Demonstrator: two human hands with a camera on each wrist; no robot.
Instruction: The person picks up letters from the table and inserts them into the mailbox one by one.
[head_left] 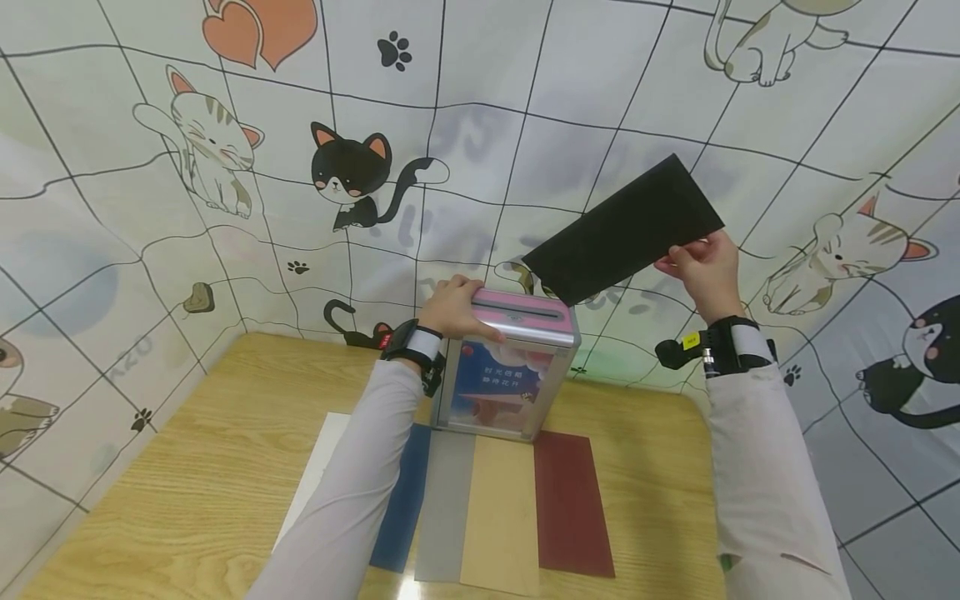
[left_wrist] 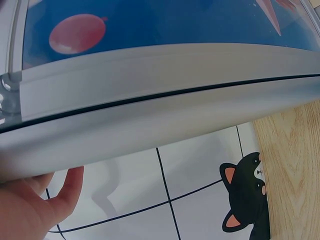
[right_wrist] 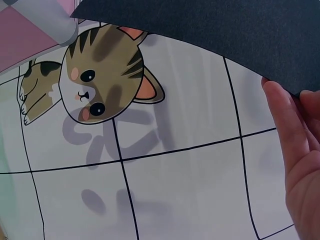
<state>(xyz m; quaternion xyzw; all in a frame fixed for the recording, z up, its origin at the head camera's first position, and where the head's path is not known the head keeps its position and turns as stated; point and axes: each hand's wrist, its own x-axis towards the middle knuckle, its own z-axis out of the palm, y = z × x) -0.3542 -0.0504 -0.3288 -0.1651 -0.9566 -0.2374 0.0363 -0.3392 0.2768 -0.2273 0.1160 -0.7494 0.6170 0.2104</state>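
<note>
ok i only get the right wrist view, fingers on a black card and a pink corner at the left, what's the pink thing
Observer: That's the top of a box, and the head view shows a slot in it.
Operator: is the card in the slot
Observer: No, the head view shows all of it outside the slot.
Operator: and where's the left hand
Observer: In the head view it grips the left end of the box's top.
</note>
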